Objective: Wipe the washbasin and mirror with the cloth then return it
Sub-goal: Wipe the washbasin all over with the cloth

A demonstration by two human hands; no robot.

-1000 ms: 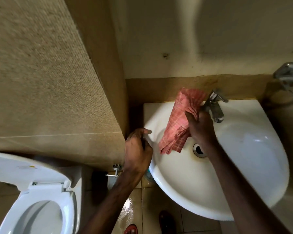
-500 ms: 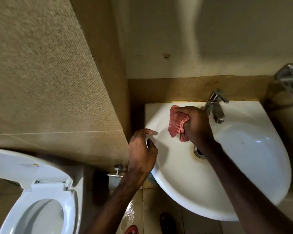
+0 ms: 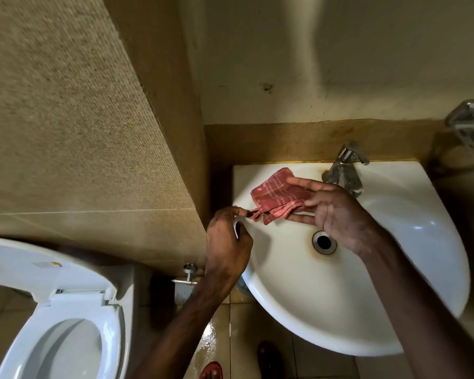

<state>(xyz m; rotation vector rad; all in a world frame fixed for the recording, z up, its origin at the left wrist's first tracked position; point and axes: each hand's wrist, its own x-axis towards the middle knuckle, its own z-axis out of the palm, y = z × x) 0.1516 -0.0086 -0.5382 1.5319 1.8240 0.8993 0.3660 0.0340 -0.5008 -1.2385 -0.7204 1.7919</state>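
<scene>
A red checked cloth, folded into a flat wad, lies across the fingers of my right hand, palm up, above the back left of the white washbasin. My left hand rests at the basin's left rim and pinches the cloth's lower left corner between thumb and forefinger. The drain shows just below my right hand. No mirror is in view.
A chrome tap stands at the basin's back edge, right of the cloth. A metal soap holder hangs on the wall at far right. A toilet with its lid up sits at lower left. The floor tiles below look wet.
My right hand has turned palm up and opened out, so the bunched cloth now lies flat on its fingers. My left hand reached from the rim and took the cloth's corner.
</scene>
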